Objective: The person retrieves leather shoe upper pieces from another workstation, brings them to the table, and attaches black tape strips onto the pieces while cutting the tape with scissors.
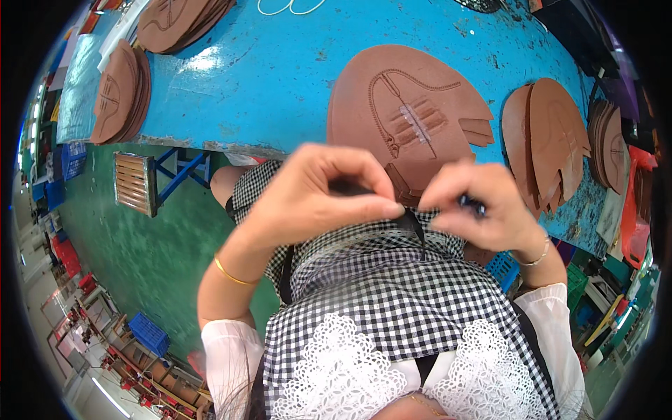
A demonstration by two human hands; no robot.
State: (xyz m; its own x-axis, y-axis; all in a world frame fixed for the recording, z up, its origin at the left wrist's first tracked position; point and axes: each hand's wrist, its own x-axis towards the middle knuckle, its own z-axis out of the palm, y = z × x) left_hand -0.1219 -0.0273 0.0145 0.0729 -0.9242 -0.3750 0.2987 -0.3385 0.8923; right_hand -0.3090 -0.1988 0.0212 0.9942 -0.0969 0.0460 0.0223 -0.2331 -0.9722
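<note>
My left hand (pixel 318 192) is raised over my lap, thumb and forefinger pinched on a thin black strip (pixel 413 225) that hangs toward the checked apron. Close by on its right, my right hand (pixel 479 203) is curled and slightly blurred. A small dark object (pixel 472 204) with a bluish shine shows among its fingers; its kind is unclear. Just beyond both hands, a stack of brown leather pieces (pixel 357 87) lies at the table's near edge. The top piece carries a curved stitched line and a ribbed patch with a pale strip across it.
More brown leather stacks lie on the blue table (pixel 266 77): one right (pixel 556 140), another farther right (pixel 607 147), two at left (pixel 122 94) (pixel 178 24). A slatted wooden stool (pixel 135 183) stands on the green floor. A blue crate (pixel 148 334) is at lower left.
</note>
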